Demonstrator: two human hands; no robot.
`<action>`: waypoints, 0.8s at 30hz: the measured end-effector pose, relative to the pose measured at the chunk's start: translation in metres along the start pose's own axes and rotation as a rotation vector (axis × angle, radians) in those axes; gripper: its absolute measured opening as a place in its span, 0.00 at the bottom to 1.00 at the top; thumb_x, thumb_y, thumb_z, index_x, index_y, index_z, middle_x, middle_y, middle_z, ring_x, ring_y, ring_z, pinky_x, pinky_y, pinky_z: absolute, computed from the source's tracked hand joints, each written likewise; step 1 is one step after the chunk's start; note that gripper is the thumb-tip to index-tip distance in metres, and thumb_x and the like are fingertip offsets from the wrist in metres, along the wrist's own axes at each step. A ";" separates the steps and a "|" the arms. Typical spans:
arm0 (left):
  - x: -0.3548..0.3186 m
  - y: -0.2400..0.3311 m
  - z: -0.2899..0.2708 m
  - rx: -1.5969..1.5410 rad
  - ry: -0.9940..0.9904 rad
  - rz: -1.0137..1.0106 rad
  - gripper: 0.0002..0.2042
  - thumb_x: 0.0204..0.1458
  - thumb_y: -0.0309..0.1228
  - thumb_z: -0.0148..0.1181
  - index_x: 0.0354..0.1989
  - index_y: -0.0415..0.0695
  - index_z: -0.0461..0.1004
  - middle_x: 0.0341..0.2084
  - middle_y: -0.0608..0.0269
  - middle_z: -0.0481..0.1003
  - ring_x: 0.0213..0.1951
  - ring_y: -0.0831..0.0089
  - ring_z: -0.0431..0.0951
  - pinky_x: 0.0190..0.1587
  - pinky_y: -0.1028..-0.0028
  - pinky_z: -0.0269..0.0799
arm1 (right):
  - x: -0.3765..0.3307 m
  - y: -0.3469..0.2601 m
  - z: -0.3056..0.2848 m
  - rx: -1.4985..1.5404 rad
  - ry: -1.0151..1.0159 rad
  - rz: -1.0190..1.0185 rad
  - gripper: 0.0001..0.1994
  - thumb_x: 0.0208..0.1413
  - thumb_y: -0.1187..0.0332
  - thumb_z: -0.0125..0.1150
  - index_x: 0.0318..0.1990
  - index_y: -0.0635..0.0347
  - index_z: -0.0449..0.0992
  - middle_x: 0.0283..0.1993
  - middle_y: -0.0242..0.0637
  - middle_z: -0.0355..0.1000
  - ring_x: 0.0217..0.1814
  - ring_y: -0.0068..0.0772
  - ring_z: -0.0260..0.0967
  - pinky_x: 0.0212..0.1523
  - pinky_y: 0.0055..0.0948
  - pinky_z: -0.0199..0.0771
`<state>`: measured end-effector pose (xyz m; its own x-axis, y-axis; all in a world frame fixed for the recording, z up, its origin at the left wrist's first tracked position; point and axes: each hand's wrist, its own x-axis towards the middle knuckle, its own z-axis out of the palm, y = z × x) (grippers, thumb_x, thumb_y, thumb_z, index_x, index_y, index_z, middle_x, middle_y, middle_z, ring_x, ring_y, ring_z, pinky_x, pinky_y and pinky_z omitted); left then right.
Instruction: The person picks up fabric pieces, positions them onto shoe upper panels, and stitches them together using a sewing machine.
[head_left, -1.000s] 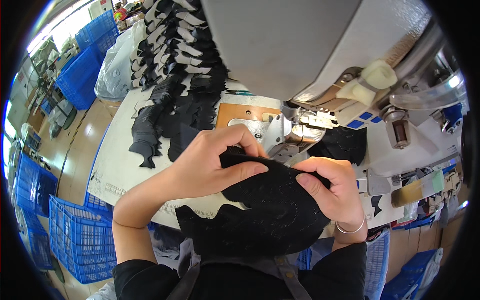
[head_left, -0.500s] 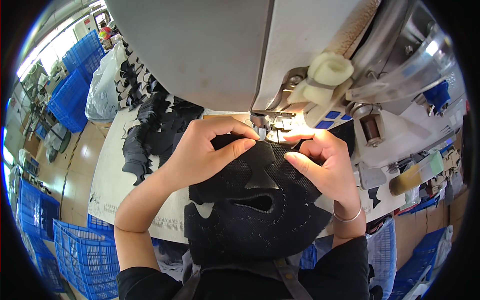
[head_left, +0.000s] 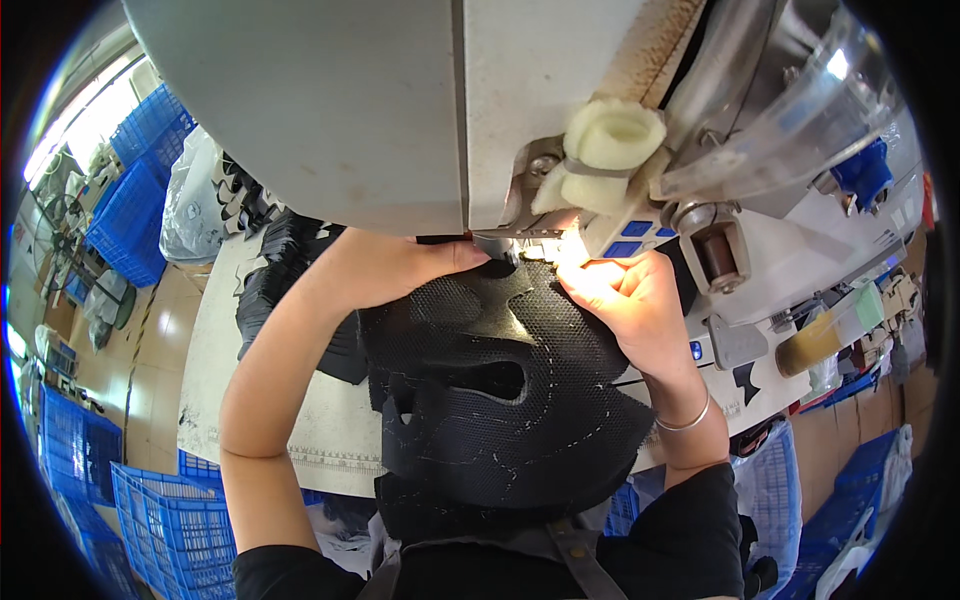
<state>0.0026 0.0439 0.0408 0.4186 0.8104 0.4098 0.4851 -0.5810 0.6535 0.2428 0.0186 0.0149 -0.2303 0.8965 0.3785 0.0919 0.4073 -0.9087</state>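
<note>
A black mesh fabric piece (head_left: 575,410) with white stitch lines and an oval opening drapes from the sewing machine's needle area (head_left: 508,250) down toward my lap. My left hand (head_left: 385,268) grips its upper left edge, the thumb on top near the presser foot; its other fingers are hidden by the machine head and the fabric. At the upper right edge, my right hand (head_left: 635,300) pinches the fabric close to the lit needle, fingers bent. The machine head (head_left: 320,110) hides part of the work above my hands.
Stacked black cut pieces (head_left: 262,285) lie on the white table (head_left: 215,390) at left. A thread bobbin (head_left: 716,258) and a yellowish foam roll (head_left: 615,135) are fixed on the machine. Blue crates (head_left: 180,520) stand on the floor around the table.
The fabric has turned slightly and its upper edge has moved up toward the needle. My left fingers have gone out of sight behind the machine head. The view has shifted right.
</note>
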 end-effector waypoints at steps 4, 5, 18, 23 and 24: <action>0.006 -0.019 -0.004 0.002 -0.109 0.006 0.14 0.50 0.35 0.67 0.41 0.41 0.79 0.34 0.61 0.81 0.38 0.68 0.79 0.44 0.69 0.73 | -0.002 0.002 0.002 0.007 0.018 0.039 0.12 0.56 0.73 0.62 0.22 0.72 0.77 0.20 0.24 0.70 0.23 0.12 0.59 0.27 0.18 0.61; 0.007 -0.020 -0.004 0.042 -0.096 0.076 0.14 0.50 0.35 0.67 0.41 0.41 0.79 0.35 0.61 0.81 0.38 0.68 0.80 0.44 0.69 0.73 | -0.001 0.004 0.003 -0.008 0.014 0.035 0.11 0.56 0.73 0.62 0.23 0.72 0.77 0.21 0.24 0.70 0.23 0.11 0.59 0.26 0.17 0.59; -0.038 -0.002 0.010 0.369 0.071 0.522 0.18 0.38 0.25 0.65 0.43 0.45 0.80 0.43 0.58 0.79 0.44 0.58 0.79 0.55 0.60 0.67 | 0.003 0.008 -0.002 -0.132 -0.027 -0.032 0.06 0.56 0.76 0.63 0.35 0.74 0.78 0.26 0.25 0.73 0.28 0.09 0.65 0.31 0.13 0.67; -0.053 -0.004 0.031 0.708 0.231 0.603 0.21 0.34 0.22 0.61 0.43 0.44 0.79 0.46 0.58 0.78 0.50 0.58 0.78 0.63 0.55 0.60 | -0.004 0.003 -0.007 0.033 -0.174 0.106 0.11 0.53 0.80 0.65 0.44 0.73 0.75 0.38 0.33 0.76 0.40 0.15 0.71 0.43 0.17 0.73; -0.052 -0.003 0.031 0.655 0.230 0.590 0.23 0.32 0.20 0.59 0.43 0.42 0.78 0.46 0.58 0.78 0.50 0.60 0.78 0.64 0.55 0.59 | -0.003 0.003 -0.009 -0.023 -0.189 0.140 0.11 0.53 0.80 0.64 0.45 0.73 0.75 0.38 0.33 0.76 0.40 0.15 0.71 0.43 0.17 0.73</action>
<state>0.0030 0.0011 -0.0021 0.6075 0.3224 0.7260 0.6097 -0.7750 -0.1660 0.2528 0.0183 0.0125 -0.3905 0.8969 0.2076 0.1568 0.2870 -0.9450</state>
